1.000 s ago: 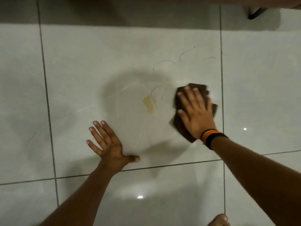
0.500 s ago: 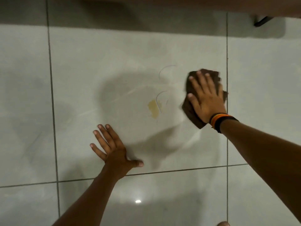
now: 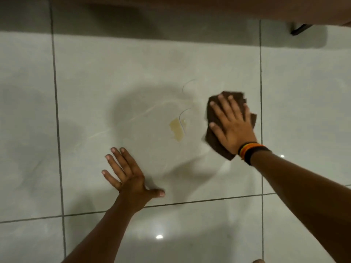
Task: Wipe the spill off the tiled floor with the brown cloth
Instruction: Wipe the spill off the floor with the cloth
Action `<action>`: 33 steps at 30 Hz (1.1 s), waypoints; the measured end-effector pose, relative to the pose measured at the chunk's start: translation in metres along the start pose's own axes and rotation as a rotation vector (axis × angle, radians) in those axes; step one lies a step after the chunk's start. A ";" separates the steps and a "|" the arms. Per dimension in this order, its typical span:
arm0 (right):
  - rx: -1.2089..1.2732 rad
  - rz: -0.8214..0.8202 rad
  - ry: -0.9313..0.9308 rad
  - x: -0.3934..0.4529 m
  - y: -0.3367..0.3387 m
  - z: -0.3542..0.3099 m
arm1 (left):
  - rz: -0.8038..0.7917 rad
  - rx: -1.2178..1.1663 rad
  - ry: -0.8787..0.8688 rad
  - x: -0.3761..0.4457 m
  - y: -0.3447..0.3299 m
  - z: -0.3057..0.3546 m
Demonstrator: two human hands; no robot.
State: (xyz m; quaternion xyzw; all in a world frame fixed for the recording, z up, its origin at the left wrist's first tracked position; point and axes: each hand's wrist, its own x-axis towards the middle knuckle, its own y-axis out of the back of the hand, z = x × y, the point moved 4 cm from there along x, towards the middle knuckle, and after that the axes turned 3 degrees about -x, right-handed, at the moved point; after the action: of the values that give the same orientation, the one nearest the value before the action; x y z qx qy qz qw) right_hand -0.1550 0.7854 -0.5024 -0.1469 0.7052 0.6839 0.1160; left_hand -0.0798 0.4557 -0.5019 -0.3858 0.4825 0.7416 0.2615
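Note:
A small yellowish spill (image 3: 177,130) lies on the pale tiled floor (image 3: 133,73), with thin curved wet lines just above it. The brown cloth (image 3: 220,149) is pressed flat on the floor right of the spill, a short gap away from it. My right hand (image 3: 230,126) lies spread on top of the cloth, fingers pointing away from me, with black and orange bands on the wrist. My left hand (image 3: 127,175) rests flat on the tile below and left of the spill, fingers apart, holding nothing.
Dark grout lines cross the floor at left (image 3: 57,130), right (image 3: 261,92) and near me (image 3: 190,202). A shadowed strip and a dark furniture leg (image 3: 300,30) lie at the far edge. A toe tip (image 3: 258,261) shows at the bottom.
My right hand and the cloth slid up and away from the spill, then came back down a little toward it. The left hand has stayed planted on the tile.

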 end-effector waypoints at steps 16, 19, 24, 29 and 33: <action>0.020 -0.057 -0.310 -0.077 -0.035 -0.033 | -0.085 -0.025 0.017 -0.004 0.007 0.007; 0.063 -0.078 -0.370 -0.102 -0.043 -0.096 | -0.080 -0.015 0.022 -0.003 0.007 0.007; 0.194 -0.005 -0.273 -0.032 -0.027 -0.164 | -0.038 -0.019 -0.012 -0.001 0.003 0.004; 0.247 0.076 -0.465 0.075 0.010 -0.158 | -0.024 0.050 0.024 0.003 0.000 0.004; 0.027 0.033 0.173 0.037 0.005 -0.176 | -0.030 0.033 0.015 -0.002 0.004 0.005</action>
State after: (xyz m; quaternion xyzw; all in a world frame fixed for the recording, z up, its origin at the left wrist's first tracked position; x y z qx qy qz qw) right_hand -0.1850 0.6074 -0.5049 -0.1924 0.7242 0.6607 0.0453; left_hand -0.0831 0.4586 -0.4977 -0.3944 0.4906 0.7267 0.2753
